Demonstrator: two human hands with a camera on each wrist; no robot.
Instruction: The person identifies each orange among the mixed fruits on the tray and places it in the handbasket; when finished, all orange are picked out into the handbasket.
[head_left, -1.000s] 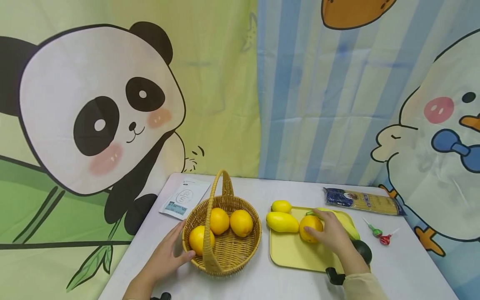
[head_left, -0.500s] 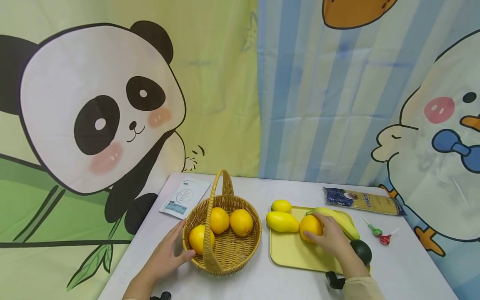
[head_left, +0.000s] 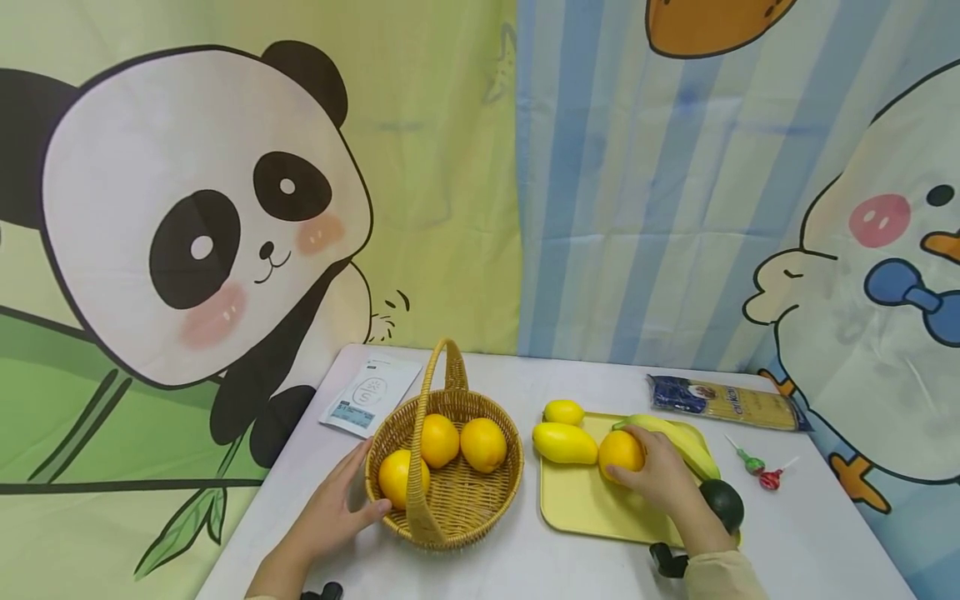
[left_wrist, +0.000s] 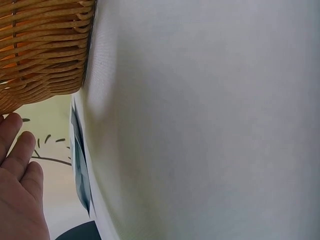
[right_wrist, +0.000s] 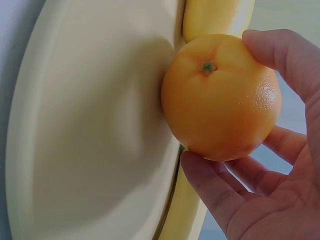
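Observation:
In the head view my left hand (head_left: pixel 330 514) rests at the left side of a wicker basket (head_left: pixel 498 508), its thumb at the rim and its fingers fairly straight along the wall. Three oranges lie inside the basket, one of them a front-left orange (head_left: pixel 396 479) partly behind the handle. My right hand (head_left: pixel 663 477) grips another orange (right_wrist: pixel 220 100) between thumb and fingers, over the yellow tray (head_left: pixel 577 504). Beside that orange are a mango (head_left: pixel 565 444) on its left and a banana (head_left: pixel 693 450) behind the hand. In the left wrist view the fingertips (left_wrist: pixel 12 122) are just by the basket's weave.
A lemon (head_left: pixel 562 412) sits at the tray's back-left corner. A dark green, avocado-like fruit (head_left: pixel 723 503) is at its right edge, partly behind the wrist. Farther right lie a pasta packet (head_left: pixel 727 402) and two lollipops (head_left: pixel 769 479). A white pouch (head_left: pixel 367 396) lies behind the basket's left side.
My right hand has shifted slightly, its fingers coming lower round the orange, and more of the banana shows. The left hand and basket stay where they were.

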